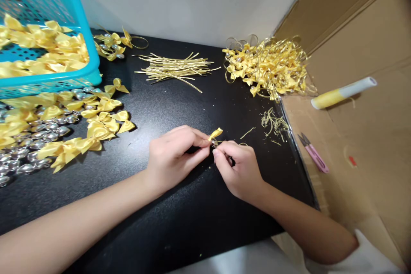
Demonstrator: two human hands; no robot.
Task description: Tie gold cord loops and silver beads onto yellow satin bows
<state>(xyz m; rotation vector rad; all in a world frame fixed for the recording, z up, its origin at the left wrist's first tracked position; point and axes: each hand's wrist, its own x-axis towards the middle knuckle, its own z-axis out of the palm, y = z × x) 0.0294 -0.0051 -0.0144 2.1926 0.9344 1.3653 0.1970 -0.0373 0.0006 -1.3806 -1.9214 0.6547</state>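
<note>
Above the middle of the black table (154, 227), my two hands meet fingertip to fingertip. My left hand (176, 152) pinches a small yellow ribbon bow (215, 134) by its lower part. Close against it, my right hand (239, 167) is closed on a thin gold tie (245, 144), of which a short stretch shows beyond the fingers. A small shiny bead lies between the fingertips, mostly covered. Behind the hands lies a bundle of straight gold ties (176, 68).
A turquoise basket (91, 64) of yellow bows stands at left. Before it lie loose bows (99, 128) and silver beads (38, 135). Finished-looking bows with gold loops (269, 66) are heaped back right. Gold clippings (274, 124), pink thread snips (314, 154) and a yellow-white roll (343, 93) are at right.
</note>
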